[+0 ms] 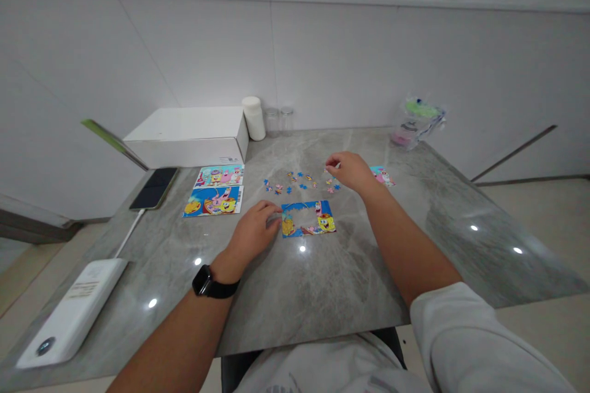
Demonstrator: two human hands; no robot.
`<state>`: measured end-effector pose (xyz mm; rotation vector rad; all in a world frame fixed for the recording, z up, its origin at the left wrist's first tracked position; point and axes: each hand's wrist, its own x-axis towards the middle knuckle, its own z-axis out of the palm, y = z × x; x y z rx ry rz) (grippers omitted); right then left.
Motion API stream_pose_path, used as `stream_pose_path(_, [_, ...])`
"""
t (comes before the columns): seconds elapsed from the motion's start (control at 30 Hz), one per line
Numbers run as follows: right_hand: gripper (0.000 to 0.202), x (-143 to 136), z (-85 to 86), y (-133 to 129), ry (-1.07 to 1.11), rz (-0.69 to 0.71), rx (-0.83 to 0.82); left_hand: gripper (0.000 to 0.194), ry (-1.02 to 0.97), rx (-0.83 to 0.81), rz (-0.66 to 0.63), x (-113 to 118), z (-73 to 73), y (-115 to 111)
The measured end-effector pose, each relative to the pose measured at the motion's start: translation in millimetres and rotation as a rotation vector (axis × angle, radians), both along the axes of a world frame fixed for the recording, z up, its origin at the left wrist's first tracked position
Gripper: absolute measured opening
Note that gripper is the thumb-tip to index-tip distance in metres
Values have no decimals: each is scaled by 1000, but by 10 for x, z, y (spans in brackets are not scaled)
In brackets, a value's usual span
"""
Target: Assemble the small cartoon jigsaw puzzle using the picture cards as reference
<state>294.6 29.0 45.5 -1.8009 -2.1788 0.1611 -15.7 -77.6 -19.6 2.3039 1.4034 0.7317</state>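
A cartoon jigsaw puzzle (326, 222) lies on the grey table in front of me, its border joined around a gap in the middle. My left hand (255, 230) rests at its left edge, fingers stretched out and tips at the frame. Beyond the puzzle, loose puzzle pieces (302, 186) are scattered in a loose band. Over the right end of that band, my right hand (346, 170) is closed in a pinch. A small puzzle piece shows at its fingertips, partly hidden by them.
To the left lie two cartoon picture cards (214, 201), a phone (154, 188) and a white power bank (74, 313). A white box (184, 135), white bottle (254, 118) and clear jars (279, 121) stand at the back. Right are a plastic bag (416, 123) and another card (383, 176).
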Motion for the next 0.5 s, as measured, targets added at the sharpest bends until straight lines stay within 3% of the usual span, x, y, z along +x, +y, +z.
stream_pose_path(0.27, [30,-365,-483,57,-119,-41,-59,22,-12,-9,27,14,-23,-3])
stream_pose_path(0.5, [35,-532,-661,90,-172,-83,-57,24,-18,5,42,18,-25,-5])
